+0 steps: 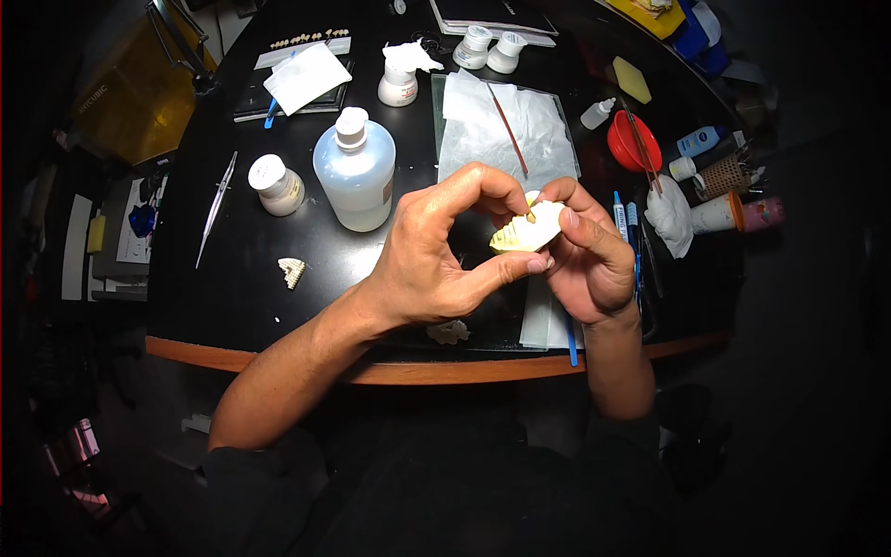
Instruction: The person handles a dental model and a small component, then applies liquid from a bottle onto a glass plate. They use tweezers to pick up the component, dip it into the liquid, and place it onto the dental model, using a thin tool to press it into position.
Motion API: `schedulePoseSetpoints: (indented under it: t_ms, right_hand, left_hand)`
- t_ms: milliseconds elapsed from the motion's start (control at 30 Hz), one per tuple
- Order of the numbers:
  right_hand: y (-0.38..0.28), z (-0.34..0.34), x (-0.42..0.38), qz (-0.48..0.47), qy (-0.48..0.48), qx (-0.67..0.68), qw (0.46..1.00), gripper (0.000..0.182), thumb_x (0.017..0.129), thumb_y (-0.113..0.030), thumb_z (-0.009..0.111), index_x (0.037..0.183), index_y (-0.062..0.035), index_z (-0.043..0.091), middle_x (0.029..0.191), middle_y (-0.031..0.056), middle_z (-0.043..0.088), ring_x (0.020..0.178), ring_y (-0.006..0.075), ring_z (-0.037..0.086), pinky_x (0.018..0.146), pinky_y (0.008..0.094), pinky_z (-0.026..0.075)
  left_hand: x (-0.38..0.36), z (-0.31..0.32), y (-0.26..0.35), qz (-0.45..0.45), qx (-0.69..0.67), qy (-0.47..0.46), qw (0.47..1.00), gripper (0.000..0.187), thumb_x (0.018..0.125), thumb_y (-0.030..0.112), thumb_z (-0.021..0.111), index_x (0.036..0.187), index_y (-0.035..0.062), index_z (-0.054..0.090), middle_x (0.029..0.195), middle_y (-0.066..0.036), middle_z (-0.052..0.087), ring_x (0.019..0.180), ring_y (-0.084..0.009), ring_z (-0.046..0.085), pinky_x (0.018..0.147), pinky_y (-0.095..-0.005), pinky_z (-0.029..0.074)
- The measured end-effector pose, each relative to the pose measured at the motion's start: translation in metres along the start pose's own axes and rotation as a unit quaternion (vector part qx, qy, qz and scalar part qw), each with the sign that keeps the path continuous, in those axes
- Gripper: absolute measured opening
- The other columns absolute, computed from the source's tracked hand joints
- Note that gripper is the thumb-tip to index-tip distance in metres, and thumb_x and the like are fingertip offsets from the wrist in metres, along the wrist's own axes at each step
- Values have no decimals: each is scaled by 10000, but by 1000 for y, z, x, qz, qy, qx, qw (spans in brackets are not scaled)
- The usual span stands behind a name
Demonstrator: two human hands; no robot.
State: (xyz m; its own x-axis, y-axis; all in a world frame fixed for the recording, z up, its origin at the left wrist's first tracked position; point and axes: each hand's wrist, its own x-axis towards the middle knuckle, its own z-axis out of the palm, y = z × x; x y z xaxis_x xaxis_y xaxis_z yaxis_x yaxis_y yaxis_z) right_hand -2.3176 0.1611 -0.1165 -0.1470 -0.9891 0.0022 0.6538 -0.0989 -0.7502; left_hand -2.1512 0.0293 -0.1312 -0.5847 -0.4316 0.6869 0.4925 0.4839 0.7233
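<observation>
A pale yellow-white dental model (527, 232) is held up over the front part of the black table. My left hand (441, 246) pinches it from the left, with the thumb at its lower edge and the fingertips at its top. From the right, my right hand (594, 255) grips the same model between thumb and fingers. Behind the hands, a brush (509, 128) lies on white tissue (464, 121) over a glass plate. To the left, a small toothed piece (291, 272) rests on the table.
A large clear bottle (355, 176) and a white-capped jar (277, 186) stand left of my hands. Tweezers (216, 209) lie farther left. A red bowl (634, 141), crumpled tissue (669, 218) and blue tools are on the right. The table's wooden edge (445, 372) runs in front.
</observation>
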Motion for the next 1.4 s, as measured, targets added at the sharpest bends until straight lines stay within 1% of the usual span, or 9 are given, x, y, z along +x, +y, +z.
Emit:
schedulePoseSetpoints:
  t_ms: [200, 600, 767, 900, 1000, 1100, 1133, 1267, 1400]
  right_hand:
    - [1, 1, 4, 53, -4, 15, 998, 370, 1022, -120, 560, 1355, 40, 540, 1154, 174, 691, 1088, 231, 687, 977, 380, 548]
    - [1, 2, 4, 61, -16, 20, 998, 392, 1030, -118, 544, 1387, 44, 530, 1217, 198, 675, 1145, 264, 675, 1016, 402, 542]
    - [1, 2, 4, 59, -14, 15, 998, 400, 1031, -115, 544, 1398, 42, 525, 1210, 190, 677, 1141, 260, 677, 1010, 397, 545]
    - [1, 6, 4, 50, 11, -5, 999, 441, 1029, -99, 566, 1437, 42, 475, 1156, 162, 684, 1094, 224, 684, 983, 369, 547]
    - [3, 13, 3, 12, 26, -22, 999, 428, 1035, -111, 610, 1410, 29, 460, 1072, 125, 691, 1011, 172, 689, 911, 323, 553]
    - [8, 8, 3, -12, 32, -57, 998, 382, 1042, -141, 642, 1350, 5, 471, 1012, 100, 690, 940, 131, 682, 823, 274, 546]
    - [9, 11, 4, -8, 33, -59, 998, 311, 1049, -164, 648, 1276, -8, 504, 980, 87, 696, 887, 107, 679, 762, 239, 533]
    - [12, 5, 6, -24, -5, -71, 997, 274, 1050, -187, 656, 1232, -5, 560, 945, 71, 708, 838, 84, 668, 726, 217, 518]
    - [11, 1, 7, -18, -10, -123, 992, 319, 1051, -235, 644, 1238, 8, 555, 976, 60, 679, 902, 85, 673, 770, 224, 543]
  left_hand:
    - [0, 1, 2, 42, 54, -2, 998, 367, 740, 122, 927, 998, 1, 695, 880, -90, 718, 768, -189, 678, 699, -307, 542]
    - [-1, 2, 2, 46, 61, 6, 997, 372, 723, 117, 921, 1022, 10, 727, 849, -91, 712, 740, -206, 669, 670, -315, 526]
    - [-1, 2, 3, 35, 60, 5, 998, 365, 722, 117, 922, 1013, 14, 726, 848, -89, 712, 739, -205, 667, 673, -318, 528]
    - [-3, 3, 1, 48, 70, 8, 996, 380, 716, 93, 948, 954, -3, 667, 845, -89, 699, 759, -153, 664, 674, -274, 521]
    - [-8, 9, 2, 44, 87, 24, 995, 448, 698, 126, 990, 901, 7, 609, 820, -91, 686, 720, -133, 663, 657, -262, 517]
    - [-11, 18, 1, 35, 60, 90, 993, 383, 683, 125, 975, 810, 25, 628, 759, -82, 677, 677, -168, 670, 620, -283, 534]
    - [-12, 17, 6, 26, 68, 86, 994, 414, 666, 132, 997, 789, 33, 614, 759, -78, 679, 668, -160, 667, 615, -280, 533]
    - [-18, 23, 6, 26, 71, 105, 992, 441, 637, 157, 1024, 772, 49, 619, 733, -60, 693, 655, -147, 673, 603, -271, 526]
    - [-18, 23, 8, 34, 75, 83, 993, 391, 655, 119, 1008, 746, 52, 634, 711, -60, 706, 638, -151, 680, 594, -266, 515]
